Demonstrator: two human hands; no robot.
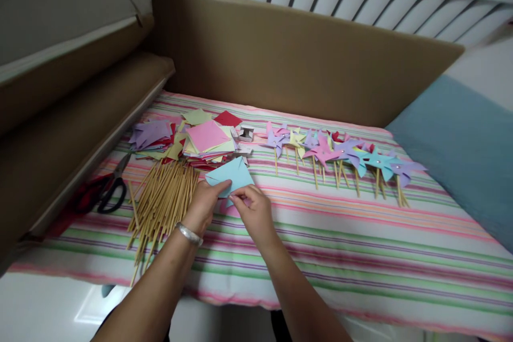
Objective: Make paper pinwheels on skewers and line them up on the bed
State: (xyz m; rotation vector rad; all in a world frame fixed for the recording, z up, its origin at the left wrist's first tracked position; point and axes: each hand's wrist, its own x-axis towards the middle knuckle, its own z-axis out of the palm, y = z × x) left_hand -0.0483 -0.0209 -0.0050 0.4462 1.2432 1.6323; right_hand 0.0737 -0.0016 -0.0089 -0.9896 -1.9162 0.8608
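Observation:
A light blue paper square (234,171) with slits cut in from its corners lies between my hands. My left hand (208,196) grips it at the left, thumb on top of the sheet. At its near edge my right hand (252,206) pinches with thumb and forefinger; whether a paper corner or some small item is in the pinch cannot be made out. Beneath the square a bit of pink paper (228,208) shows. Just left of my left hand lies a heap of thin wooden sticks (162,208). Behind the square rises a stack of coloured paper squares (206,139).
Finished paper pinwheels (324,149) on sticks lie in a row at the right. Dark-handled scissors (112,187) rest at the left. Small white boxes (246,133) stand by the stack, beside cut purple pieces (150,133). A brown board (280,59) backs the striped cloth (360,256).

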